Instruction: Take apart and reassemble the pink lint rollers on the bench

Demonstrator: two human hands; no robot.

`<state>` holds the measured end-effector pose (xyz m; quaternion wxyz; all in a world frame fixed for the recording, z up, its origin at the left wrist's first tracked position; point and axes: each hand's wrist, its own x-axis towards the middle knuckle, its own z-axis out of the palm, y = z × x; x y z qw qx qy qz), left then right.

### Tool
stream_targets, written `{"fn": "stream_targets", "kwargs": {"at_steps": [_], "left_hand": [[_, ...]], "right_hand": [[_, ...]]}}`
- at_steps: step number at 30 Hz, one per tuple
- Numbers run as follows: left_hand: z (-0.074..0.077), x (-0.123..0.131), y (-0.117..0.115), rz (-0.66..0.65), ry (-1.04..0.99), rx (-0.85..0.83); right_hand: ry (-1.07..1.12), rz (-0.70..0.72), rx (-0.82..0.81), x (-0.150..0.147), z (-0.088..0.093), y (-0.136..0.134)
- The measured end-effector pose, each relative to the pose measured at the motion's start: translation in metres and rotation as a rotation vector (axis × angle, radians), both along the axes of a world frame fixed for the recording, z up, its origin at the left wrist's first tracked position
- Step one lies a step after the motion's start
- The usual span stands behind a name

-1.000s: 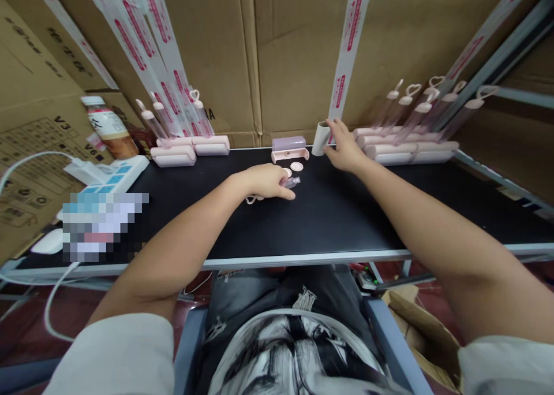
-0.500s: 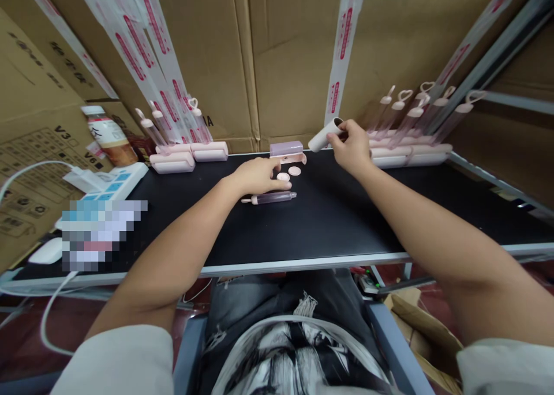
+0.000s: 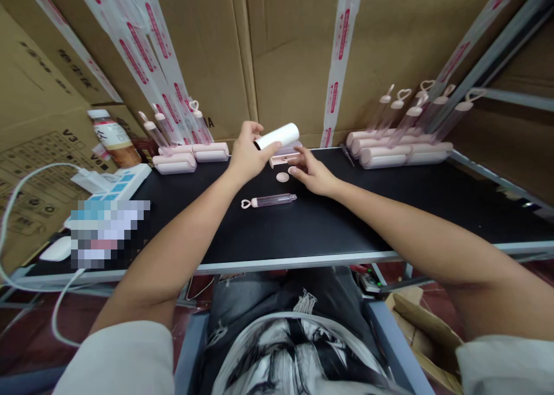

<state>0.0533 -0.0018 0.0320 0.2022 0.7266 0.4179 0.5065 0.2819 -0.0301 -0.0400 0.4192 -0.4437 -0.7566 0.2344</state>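
My left hand (image 3: 251,154) is closed around a white tube (image 3: 279,136), held tilted above the back of the black table, its right end higher. My right hand (image 3: 311,171) is low over the table to the right, with thumb and fingers curled together; what they hold, if anything, is hidden. Just left of its thumb lies a round pink disc (image 3: 283,177). Behind the fingers, a pink curved shell (image 3: 279,161) and a lilac piece (image 3: 289,147) are partly covered. In front lies a clear lilac stick (image 3: 273,200) with a pink heart-shaped loop (image 3: 246,204).
Pink rollers with upright clear sticks stand at back left (image 3: 175,163) and back right (image 3: 385,156). A thin dark tool (image 3: 347,155) lies beside the right group. At left are a power strip (image 3: 116,190), a cable and a drink bottle (image 3: 113,141). Cardboard boxes (image 3: 294,54) wall the back.
The white tube has passed from my right hand to my left and moved left. My right hand has come down to the discs; one of the two discs no longer shows.
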Motion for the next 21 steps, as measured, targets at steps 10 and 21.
{"fn": "stream_targets", "kwargs": {"at_steps": [10, 21], "left_hand": [[-0.023, -0.011, -0.025, -0.111, 0.010, -0.128], [-0.022, -0.007, -0.032, -0.218, -0.279, -0.193]], "right_hand": [[-0.553, -0.170, 0.164, 0.002, 0.005, -0.001], [-0.613, -0.149, 0.043, 0.012, 0.011, -0.002]]}}
